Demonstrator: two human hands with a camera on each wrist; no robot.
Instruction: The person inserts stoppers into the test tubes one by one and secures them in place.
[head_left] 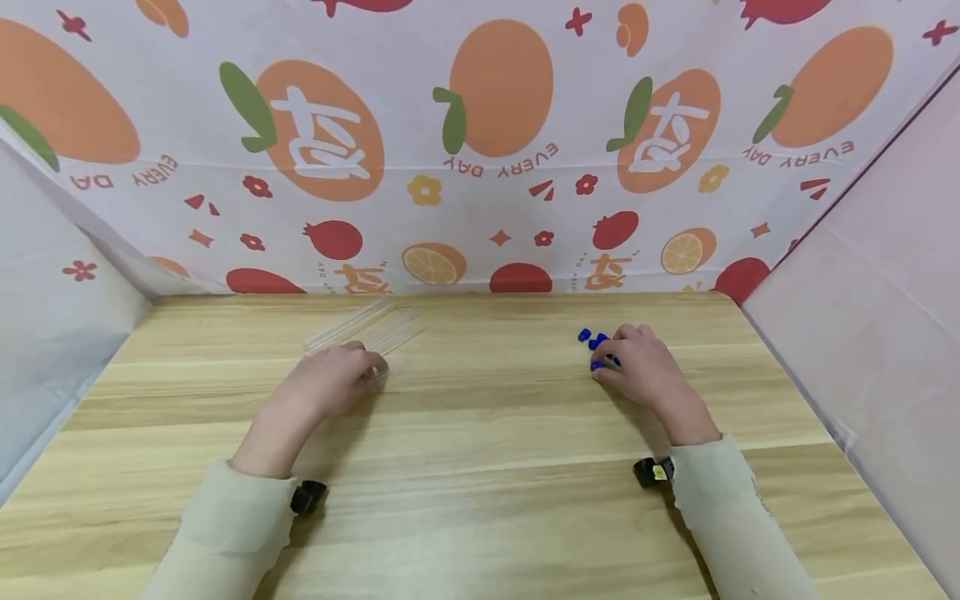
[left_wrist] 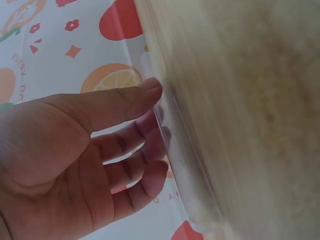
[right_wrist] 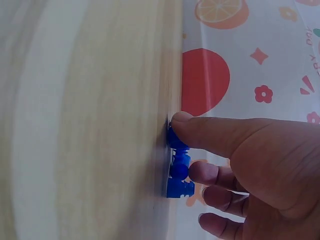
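My left hand (head_left: 333, 379) pinches a clear test tube (left_wrist: 187, 165) low over the wooden table. In the left wrist view the thumb lies on the tube's near side, with fingertips showing behind it. Beyond this hand, several more clear tubes (head_left: 348, 323) lie slanted on the table. My right hand (head_left: 643, 367) is over a small cluster of blue caps (head_left: 584, 334), its thumb and index finger about one blue cap (head_left: 597, 366). In the right wrist view the thumb tip presses on a blue cap (right_wrist: 177, 139); the index finger is mostly hidden, and the other fingers are loosely bent.
The wooden table (head_left: 480, 467) ends at a white cloth wall (head_left: 480, 225) printed with fruit. Pale cloth walls stand at the left and right sides. A black wrist device (head_left: 307, 497) is on the left cuff, and another (head_left: 652, 472) on the right.
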